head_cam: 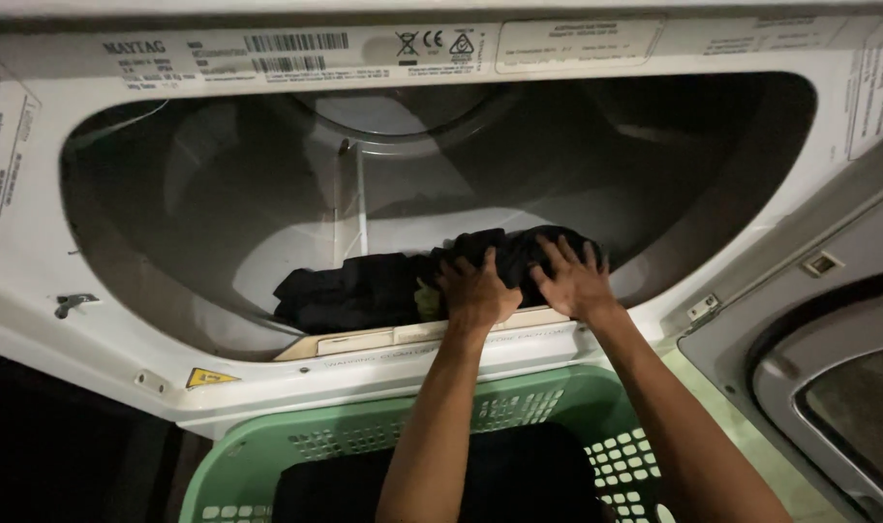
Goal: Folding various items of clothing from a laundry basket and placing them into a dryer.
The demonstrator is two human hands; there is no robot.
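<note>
Both hands, left hand [475, 291] and right hand [574, 281], are spread flat, pressing the soft, floppy black cloth bundle [393, 283] beneath them, so I'd bunch up a fold right under the palms.

Two bare forearms come into view from below, with no sleeves, watch or bracelet on them. The left hand [476, 292] and right hand [575, 282] wear no gloves, and the fingers [558, 254] carry no rings.

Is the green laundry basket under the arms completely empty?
No, the green laundry basket has a dark cloth lying inside it, below the person's forearms.
</note>
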